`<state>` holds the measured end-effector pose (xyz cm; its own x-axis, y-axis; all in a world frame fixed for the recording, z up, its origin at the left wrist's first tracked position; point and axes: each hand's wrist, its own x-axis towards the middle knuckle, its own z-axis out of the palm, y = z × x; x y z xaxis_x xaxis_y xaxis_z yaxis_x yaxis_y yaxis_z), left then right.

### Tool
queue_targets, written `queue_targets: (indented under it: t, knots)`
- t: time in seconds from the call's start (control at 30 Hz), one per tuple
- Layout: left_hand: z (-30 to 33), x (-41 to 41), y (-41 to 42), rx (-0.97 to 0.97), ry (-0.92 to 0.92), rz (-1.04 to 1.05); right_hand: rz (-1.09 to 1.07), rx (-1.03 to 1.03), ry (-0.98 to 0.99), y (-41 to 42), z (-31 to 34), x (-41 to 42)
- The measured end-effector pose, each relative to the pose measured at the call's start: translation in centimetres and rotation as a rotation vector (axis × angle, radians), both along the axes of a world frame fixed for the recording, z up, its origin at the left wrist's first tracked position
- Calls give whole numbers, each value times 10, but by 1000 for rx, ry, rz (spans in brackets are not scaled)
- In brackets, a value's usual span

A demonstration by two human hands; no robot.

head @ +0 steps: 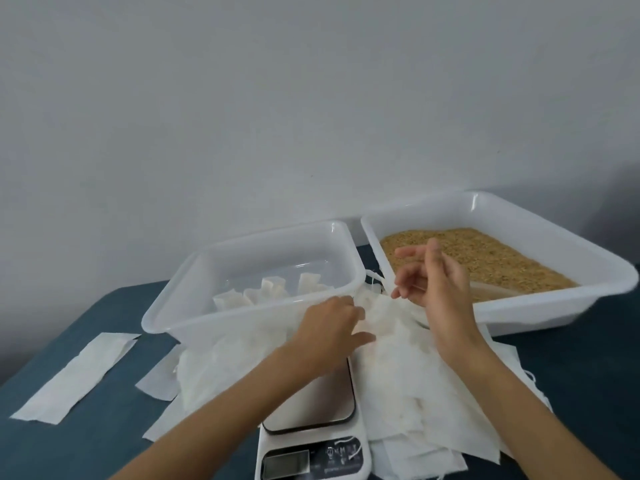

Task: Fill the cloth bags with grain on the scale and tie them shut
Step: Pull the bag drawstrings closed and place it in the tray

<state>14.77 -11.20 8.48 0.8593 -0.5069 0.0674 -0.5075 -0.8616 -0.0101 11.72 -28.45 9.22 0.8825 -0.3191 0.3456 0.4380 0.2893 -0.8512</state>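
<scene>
My left hand [334, 325] presses the filled cloth bag [384, 320] at twelve o'clock of the scale [313, 410], fingers curled on its gathered neck. My right hand [429, 275] hovers just at one o'clock of it, fingers loosely spread, maybe pinching the drawstring [375, 282]; too fine to tell.
</scene>
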Motion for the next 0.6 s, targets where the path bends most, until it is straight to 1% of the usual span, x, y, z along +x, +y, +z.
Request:
queue_targets:
  t: [0.13, 0.17, 0.2, 0.23, 0.27, 0.3, 0.33, 0.37, 0.4, 0.43, 0.47, 0.53, 0.57, 0.6]
  knots:
    - [-7, 2, -5, -69, -77, 25, 15, 8, 2, 0, 2, 1]
    - [-7, 2, -3, -136, -94, 20, 17, 9, -1, 0, 2, 1]
    - [-5, 1, 0, -256, -98, 22, 16, 6, -9, 0, 2, 1]
    - [-4, 0, 4, -435, -81, 40, 11, -8, -25, 0, 2, 0]
    - [-3, -3, 9, -668, -47, 72, 3, -40, -50, 0, 2, -1]
    - [-3, -7, 15, -927, 24, 109, -4, -88, -82, 0, 2, -2]
    - [-2, -12, 22, -1176, 139, 135, -5, -143, -117, 1, 1, -4]
    - [-1, -17, 28, -1393, 296, 145, 7, -195, -145, 3, -2, -5]
    - [-1, -23, 34, -1577, 463, 133, 35, -244, -158, 5, -4, -6]
    - [-3, -28, 39, -1714, 578, 108, 82, -289, -150, 8, -7, -7]
    - [-5, -32, 42, -1804, 628, 84, 149, -336, -120, 11, -10, -8]
    - [-11, -37, 43, -1881, 604, 106, 327, -423, -12, 21, -16, -8]
    - [-15, -39, 42, -1856, 540, 143, 404, -457, 35, 26, -19, -8]
    - [-18, -41, 39, -1805, 465, 175, 435, -480, 50, 31, -23, -9]
